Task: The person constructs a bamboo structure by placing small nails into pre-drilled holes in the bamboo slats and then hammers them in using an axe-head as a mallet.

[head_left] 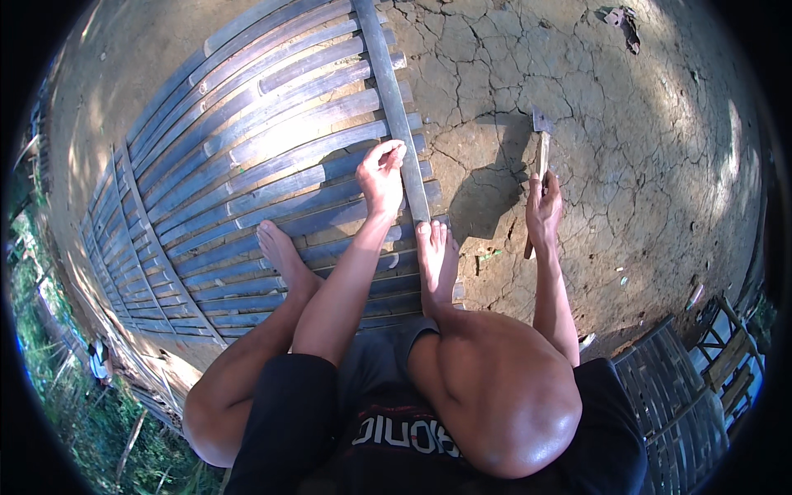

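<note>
My right hand (544, 209) is wrapped round the wooden handle of a hammer (544, 153), held over the bare ground to the right of the slats. Its dark metal head points away from me. Above the near right end of a panel of bamboo slats (305, 177) is my left hand (381, 179), fingers curled and fingertips pinched together beside a long crosswise bamboo strip (394, 107). Whether something small sits in that pinch cannot be made out. My right foot rests at the strip's near end, and my left foot stands on the slats.
Cracked dry earth (487, 66) lies beyond and right of the panel. Thinner crosswise strips (153, 231) span its left part. A woven bamboo panel (672, 404) is at the lower right, next to a wooden frame (730, 363). Green plants (74, 412) grow at lower left.
</note>
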Tool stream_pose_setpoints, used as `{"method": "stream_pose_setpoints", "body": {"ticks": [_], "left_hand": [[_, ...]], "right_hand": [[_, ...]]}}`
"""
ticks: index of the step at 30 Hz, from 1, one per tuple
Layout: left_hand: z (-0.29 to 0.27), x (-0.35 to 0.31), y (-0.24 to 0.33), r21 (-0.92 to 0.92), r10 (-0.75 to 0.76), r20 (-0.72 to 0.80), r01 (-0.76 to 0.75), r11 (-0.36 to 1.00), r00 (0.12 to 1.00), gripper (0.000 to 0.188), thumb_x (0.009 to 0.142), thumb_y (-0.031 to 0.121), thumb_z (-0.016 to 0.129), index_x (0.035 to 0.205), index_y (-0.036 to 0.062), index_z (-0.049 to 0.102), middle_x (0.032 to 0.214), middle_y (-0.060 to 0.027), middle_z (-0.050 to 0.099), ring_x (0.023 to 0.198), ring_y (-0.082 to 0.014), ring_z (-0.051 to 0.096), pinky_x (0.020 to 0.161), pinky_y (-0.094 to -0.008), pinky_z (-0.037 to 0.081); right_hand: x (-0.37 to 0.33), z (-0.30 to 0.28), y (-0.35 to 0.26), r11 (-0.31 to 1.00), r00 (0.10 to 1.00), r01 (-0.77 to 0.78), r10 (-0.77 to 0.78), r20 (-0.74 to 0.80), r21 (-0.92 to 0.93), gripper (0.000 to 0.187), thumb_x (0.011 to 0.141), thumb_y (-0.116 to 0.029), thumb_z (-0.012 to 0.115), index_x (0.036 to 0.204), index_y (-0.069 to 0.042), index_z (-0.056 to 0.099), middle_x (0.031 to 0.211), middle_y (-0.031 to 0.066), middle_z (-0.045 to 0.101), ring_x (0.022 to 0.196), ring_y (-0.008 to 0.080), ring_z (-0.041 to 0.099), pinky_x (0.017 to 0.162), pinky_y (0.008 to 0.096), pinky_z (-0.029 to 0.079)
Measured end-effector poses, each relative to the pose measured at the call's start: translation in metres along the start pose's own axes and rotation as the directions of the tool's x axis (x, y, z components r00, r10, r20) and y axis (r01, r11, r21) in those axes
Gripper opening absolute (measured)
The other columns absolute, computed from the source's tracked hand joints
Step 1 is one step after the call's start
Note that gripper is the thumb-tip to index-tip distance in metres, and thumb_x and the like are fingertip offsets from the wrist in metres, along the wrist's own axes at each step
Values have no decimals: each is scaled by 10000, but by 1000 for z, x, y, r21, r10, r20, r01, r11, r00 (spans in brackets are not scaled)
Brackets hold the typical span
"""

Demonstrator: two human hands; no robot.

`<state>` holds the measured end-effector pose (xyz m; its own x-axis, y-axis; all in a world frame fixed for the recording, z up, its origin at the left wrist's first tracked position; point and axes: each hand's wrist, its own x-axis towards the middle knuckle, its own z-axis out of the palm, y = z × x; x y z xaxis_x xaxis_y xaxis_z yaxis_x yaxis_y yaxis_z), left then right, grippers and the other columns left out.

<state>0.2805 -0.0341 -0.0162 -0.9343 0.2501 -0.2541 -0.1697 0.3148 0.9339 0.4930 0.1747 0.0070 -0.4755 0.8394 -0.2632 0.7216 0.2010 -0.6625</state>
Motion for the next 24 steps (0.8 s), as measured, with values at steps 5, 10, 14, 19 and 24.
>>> {"method": "stream_pose_setpoints", "body": {"ticks": [5,10,14,19,24], "left_hand": [[3,-3,1,-47,-42,2,42,998,999,142,935,83,708,1047,1,739,906,-59,725,752,-104,656,685,-258,562],[2,-1,-9,81,69,-29,-67,994,997,128,929,73,704,1028,-1,734,854,-72,727,731,-118,669,679,-267,558],[4,-3,-10,97,119,-44,-114,989,992,117,936,62,690,1020,-10,727,837,-73,727,730,-123,677,675,-269,560],[4,-4,-8,110,159,-45,-154,982,986,118,956,44,658,1031,-23,720,855,-72,725,746,-125,683,690,-268,573],[3,-5,-9,110,175,-51,-169,979,983,115,951,18,645,1028,-28,717,874,-81,725,763,-131,690,699,-270,574]], "right_hand": [[-22,8,-19,987,993,-106,99,62,119,378,1013,-301,574,1203,25,593,840,126,641,775,225,613,717,381,487],[-27,17,-14,991,998,-69,69,4,116,390,1007,-304,584,1216,26,588,873,143,627,795,246,599,734,404,478],[-25,17,-4,996,999,-45,45,7,75,421,999,-325,592,1217,35,586,895,159,638,826,255,608,757,407,481],[-25,13,-12,993,996,-91,89,28,74,449,994,-337,593,1226,47,580,908,172,639,837,273,609,773,414,483],[-26,12,-18,993,995,-100,98,33,62,439,999,-321,586,1238,46,574,931,182,639,857,283,608,788,421,482]]}}
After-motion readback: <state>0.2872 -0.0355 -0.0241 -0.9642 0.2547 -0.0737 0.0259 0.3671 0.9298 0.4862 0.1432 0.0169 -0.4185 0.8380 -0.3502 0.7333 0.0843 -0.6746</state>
